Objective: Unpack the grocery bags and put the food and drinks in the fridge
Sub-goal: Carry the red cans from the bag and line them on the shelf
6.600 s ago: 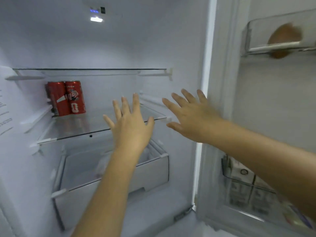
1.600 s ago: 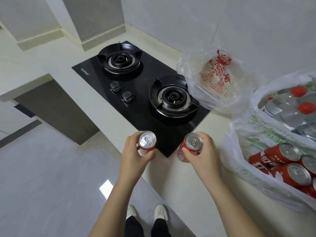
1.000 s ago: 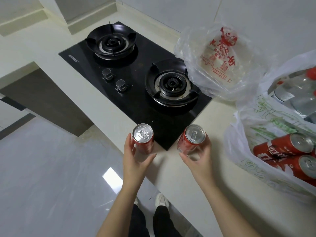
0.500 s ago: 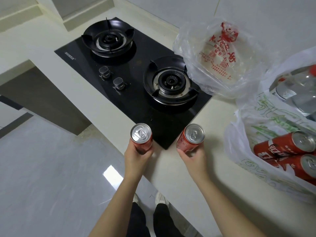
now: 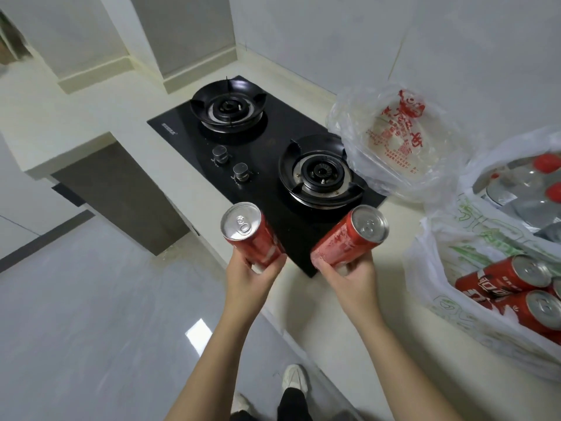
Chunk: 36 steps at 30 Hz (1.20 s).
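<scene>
The left red aluminium drink can (image 5: 247,235) is held above the edge of the cream surface (image 5: 349,329) by the left hand (image 5: 252,275), fingers curled round its lower body. The right red aluminium drink can (image 5: 349,238) leans further over in the right hand (image 5: 349,278), gripped near its base. Both are clear of the white green-printed plastic bag (image 5: 449,268), where more red cans (image 5: 504,276) lie. This looks like the carrying step. The fridge is out of view, so next comes turning away and walking the pair over.
</scene>
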Motion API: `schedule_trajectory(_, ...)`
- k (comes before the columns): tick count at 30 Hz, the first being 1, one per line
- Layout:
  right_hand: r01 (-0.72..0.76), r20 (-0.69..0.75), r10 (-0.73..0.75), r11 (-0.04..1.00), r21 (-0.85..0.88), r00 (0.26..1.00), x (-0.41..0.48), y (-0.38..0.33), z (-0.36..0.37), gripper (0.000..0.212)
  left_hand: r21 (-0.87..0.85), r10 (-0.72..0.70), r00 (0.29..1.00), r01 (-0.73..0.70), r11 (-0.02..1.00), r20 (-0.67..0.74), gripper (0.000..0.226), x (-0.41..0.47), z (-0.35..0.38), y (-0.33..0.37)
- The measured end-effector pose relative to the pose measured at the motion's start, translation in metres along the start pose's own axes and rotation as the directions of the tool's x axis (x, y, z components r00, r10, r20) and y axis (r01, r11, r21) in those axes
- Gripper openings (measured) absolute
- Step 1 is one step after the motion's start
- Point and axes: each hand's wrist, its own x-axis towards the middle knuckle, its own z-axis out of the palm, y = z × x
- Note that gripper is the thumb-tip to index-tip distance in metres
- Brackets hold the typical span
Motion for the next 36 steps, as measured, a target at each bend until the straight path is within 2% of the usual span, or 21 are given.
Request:
schedule_trajectory(4,0.005,0.145,-0.037,0.977,0.213,0.989,-0.009,-0.057,0.025,0.065,-0.272,-0.001,1.000,-0.003,0.962,-0.016,0.076,-0.008,-0.042,0.038)
schedule_trajectory(7,-0.136,0.273,0.015,0.893,0.429,0.962,-0.017,-0.085,0.050,0.067,-0.508,-0.073,0.995,0.030,0.861,-0.066,0.088,-0.015,-0.083,0.062)
schedule_trajectory(10,-0.289,0.388,0.082,0.808,0.514,0.918,-0.036,-0.109,0.083,0.110,-0.660,-0.078,0.993,0.000,0.751,-0.088,0.084,-0.028,-0.129,0.080)
schedule_trajectory(12,-0.340,0.452,0.088,0.787,0.515,0.888,-0.053,-0.122,0.108,0.118,-0.713,-0.098,0.986,-0.028,0.700,-0.134,0.085,-0.041,-0.160,0.088)
schedule_trajectory(14,-0.408,0.549,0.085,0.763,0.501,0.831,-0.071,-0.136,0.130,0.104,-0.721,-0.129,0.972,-0.052,0.691,-0.194,0.099,-0.054,-0.191,0.093)
schedule_trajectory(15,-0.443,0.598,0.080,0.750,0.491,0.798,-0.081,-0.141,0.142,0.090,-0.715,-0.131,0.967,-0.065,0.696,-0.216,0.106,-0.060,-0.206,0.095)
schedule_trajectory(17,-0.494,0.684,0.053,0.732,0.468,0.727,-0.100,-0.151,0.164,0.061,-0.714,-0.130,0.958,-0.096,0.693,-0.255,0.109,-0.075,-0.234,0.097)
schedule_trajectory(18,-0.507,0.720,0.030,0.730,0.458,0.693,-0.110,-0.156,0.175,0.056,-0.719,-0.131,0.951,-0.117,0.685,-0.280,0.107,-0.083,-0.247,0.098)
schedule_trajectory(19,-0.510,0.750,0.001,0.734,0.449,0.661,-0.120,-0.161,0.187,0.057,-0.717,-0.133,0.941,-0.141,0.682,-0.312,0.101,-0.092,-0.259,0.098)
schedule_trajectory(22,-0.472,0.802,-0.067,0.778,0.414,0.593,-0.147,-0.171,0.221,0.071,-0.689,-0.138,0.902,-0.206,0.695,-0.409,0.055,-0.117,-0.292,0.095)
schedule_trajectory(23,-0.455,0.814,-0.080,0.796,0.399,0.575,-0.155,-0.174,0.232,0.071,-0.678,-0.150,0.884,-0.221,0.701,-0.443,0.048,-0.125,-0.302,0.094)
schedule_trajectory(27,-0.457,0.884,-0.102,0.825,0.331,0.456,-0.184,-0.186,0.275,0.064,-0.618,-0.166,0.795,-0.302,0.726,-0.584,0.049,-0.151,-0.339,0.098)
schedule_trajectory(30,-0.481,0.931,-0.101,0.833,0.272,0.351,-0.203,-0.196,0.306,0.070,-0.587,-0.163,0.722,-0.385,0.712,-0.672,0.048,-0.169,-0.362,0.103)
schedule_trajectory(33,-0.518,0.973,-0.097,0.833,0.195,0.212,-0.218,-0.201,0.333,0.076,-0.549,-0.161,0.637,-0.476,0.687,-0.754,0.051,-0.187,-0.377,0.102)
schedule_trajectory(36,-0.559,0.993,-0.107,0.821,0.115,0.048,-0.230,-0.205,0.356,0.072,-0.487,-0.173,0.527,-0.546,0.681,-0.832,0.054,-0.203,-0.382,0.101)
